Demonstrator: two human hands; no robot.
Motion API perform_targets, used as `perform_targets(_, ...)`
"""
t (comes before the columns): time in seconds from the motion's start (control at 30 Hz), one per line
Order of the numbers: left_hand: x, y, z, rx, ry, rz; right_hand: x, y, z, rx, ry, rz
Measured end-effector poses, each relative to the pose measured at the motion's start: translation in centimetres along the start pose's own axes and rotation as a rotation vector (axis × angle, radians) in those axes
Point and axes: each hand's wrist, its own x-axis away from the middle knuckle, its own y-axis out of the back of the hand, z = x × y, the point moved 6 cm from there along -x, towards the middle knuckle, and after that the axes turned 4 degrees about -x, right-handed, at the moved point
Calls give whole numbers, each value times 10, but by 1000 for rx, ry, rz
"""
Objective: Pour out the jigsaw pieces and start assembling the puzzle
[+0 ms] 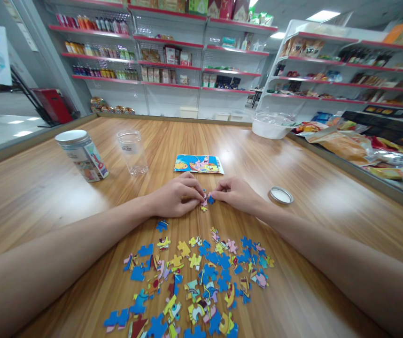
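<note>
Fingertip grip on puzzle pieces, seemingly.

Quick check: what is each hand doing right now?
Left hand: pinched shut on puzzle pieces.
Right hand: pinched shut on the same pieces.

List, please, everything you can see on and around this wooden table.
puzzle pieces: many, mostly blue and yellow, loose on the near table
joined pieces: few, pinched between both hands
picture card: one, blue, beyond the hands
closed jar: one, white lid, far left
empty jar: one, clear, beside it
lid: one, white, right
white bowl: one, far right
shelves: red-edged, background
left hand, right hand: fingertips on the joined pieces
</note>
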Motion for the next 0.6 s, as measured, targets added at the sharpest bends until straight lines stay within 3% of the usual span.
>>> perform_targets(0.17,1,0,1,3,0,-7,3,0,2,27,51,-44)
perform_targets(0.37,0,0,1,5,3,-3,4,-2,2,-282,114,68)
perform_targets(0.6,0,-1,1,-6,-2,-4,7,-5,4,-115,170,98)
